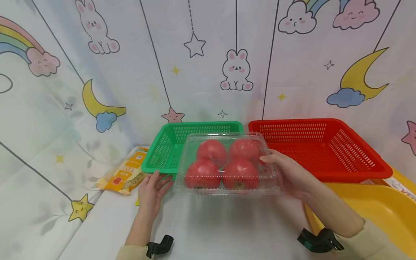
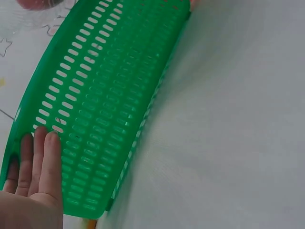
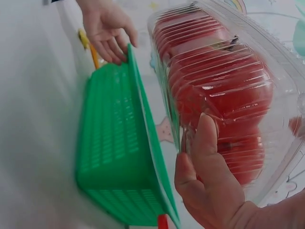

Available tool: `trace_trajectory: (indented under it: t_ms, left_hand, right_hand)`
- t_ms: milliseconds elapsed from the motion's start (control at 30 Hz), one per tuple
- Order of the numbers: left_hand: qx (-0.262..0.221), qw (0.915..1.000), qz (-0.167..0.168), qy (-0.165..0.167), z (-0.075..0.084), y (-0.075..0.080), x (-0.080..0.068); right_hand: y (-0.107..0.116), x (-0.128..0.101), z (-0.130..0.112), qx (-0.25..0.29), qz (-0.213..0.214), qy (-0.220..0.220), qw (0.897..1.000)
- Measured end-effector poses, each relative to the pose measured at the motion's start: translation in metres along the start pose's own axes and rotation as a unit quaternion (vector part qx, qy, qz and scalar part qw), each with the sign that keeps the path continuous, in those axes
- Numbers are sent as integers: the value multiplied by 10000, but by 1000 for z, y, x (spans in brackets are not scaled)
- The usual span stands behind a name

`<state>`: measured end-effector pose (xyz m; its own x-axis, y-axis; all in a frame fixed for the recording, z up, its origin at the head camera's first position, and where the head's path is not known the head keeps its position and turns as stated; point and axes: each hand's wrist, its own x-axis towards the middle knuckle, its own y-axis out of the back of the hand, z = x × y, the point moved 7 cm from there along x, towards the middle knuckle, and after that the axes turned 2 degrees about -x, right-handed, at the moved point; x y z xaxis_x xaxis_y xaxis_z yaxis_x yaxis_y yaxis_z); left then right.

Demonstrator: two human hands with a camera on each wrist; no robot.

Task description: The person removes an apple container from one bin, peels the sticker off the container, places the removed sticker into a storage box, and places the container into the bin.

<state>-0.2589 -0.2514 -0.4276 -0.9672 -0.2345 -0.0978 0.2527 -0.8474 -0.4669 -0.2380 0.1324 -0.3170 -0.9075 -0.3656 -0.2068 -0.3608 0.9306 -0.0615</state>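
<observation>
A clear plastic clamshell box [image 1: 227, 164] with several red tomatoes [image 1: 211, 151] hangs in the air over the front of the green basket [image 1: 169, 144]. My right hand [image 1: 286, 171] grips the box by its right end, thumb on top; in the right wrist view the thumb [image 3: 207, 148] presses on the box [image 3: 224, 90]. My left hand [image 1: 152, 191] lies flat with straight fingers against the green basket's front left rim; in the left wrist view the fingers [image 2: 40, 162] rest on the basket's slotted wall [image 2: 105, 95].
A red basket [image 1: 321, 148] stands to the right of the green one. A yellow tray [image 1: 373, 213] sits at the near right, partly under my right forearm. A yellow noodle packet [image 1: 126, 175] lies left of the green basket. A printed curtain hangs behind the white table.
</observation>
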Motion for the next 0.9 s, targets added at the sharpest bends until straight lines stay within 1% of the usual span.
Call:
trace_trajectory:
  t_ms: [67,200,333,467,567,700,800,900]
  left_hand:
    - [-265,9996,57,75,-1,-1,4]
    - [-629,9978,150,151,-2,-2,8]
    - [-832,9963,134,177,-3,-4,10]
    - [-952,9952,125,171,-4,-5,11]
    - [-1069,9939,158,235,-6,-5,11]
    - [-1159,9925,164,339,-8,-5,10]
    - [-1236,9915,164,374,-9,-4,8]
    - [-1393,9891,194,434,-11,-3,8]
  right_hand:
    - [0,10,-6,58,108,-23,9999]
    - [-1,32,-16,135,328,-23,9994]
    - [-6,58,-20,481,408,-151,9979]
    - [-13,86,-18,774,463,-339,9953]
    - [-16,102,-15,772,682,-502,9934]
    - [-21,118,-10,707,1004,-666,9902]
    - [-25,128,-6,625,1072,-728,9896]
    - [-28,134,-2,422,1130,-802,9894]
